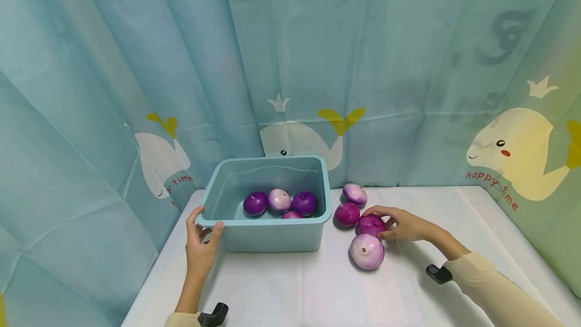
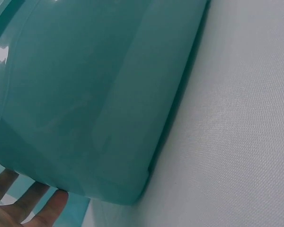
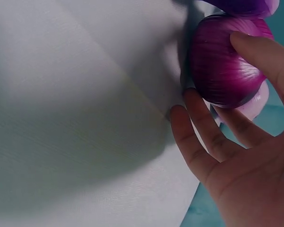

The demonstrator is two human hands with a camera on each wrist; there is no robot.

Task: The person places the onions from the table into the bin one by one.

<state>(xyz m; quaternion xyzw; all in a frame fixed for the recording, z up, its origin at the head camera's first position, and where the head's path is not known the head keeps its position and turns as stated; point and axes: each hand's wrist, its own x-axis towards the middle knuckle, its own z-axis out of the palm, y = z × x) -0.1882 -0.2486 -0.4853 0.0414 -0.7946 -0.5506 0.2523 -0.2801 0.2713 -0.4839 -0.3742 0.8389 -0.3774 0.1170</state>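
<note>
While your left hand (image 1: 199, 251) pinches the near left corner of the bin (image 1: 272, 238), your right hand (image 1: 401, 223) grasps a magenta onion (image 1: 370, 225) on the table (image 1: 272, 286) (a paler onion (image 1: 366, 252) crowds it). This looks like picking; the next move calls for a secure, clean lift.

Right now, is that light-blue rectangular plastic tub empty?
No; the tub is partly filled: four round, purple or whitish onions show inside.

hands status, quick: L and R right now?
Left hand: closed on the front-left corner of the blue bin.
Right hand: closed around a magenta onion among those beside the bin.
</note>
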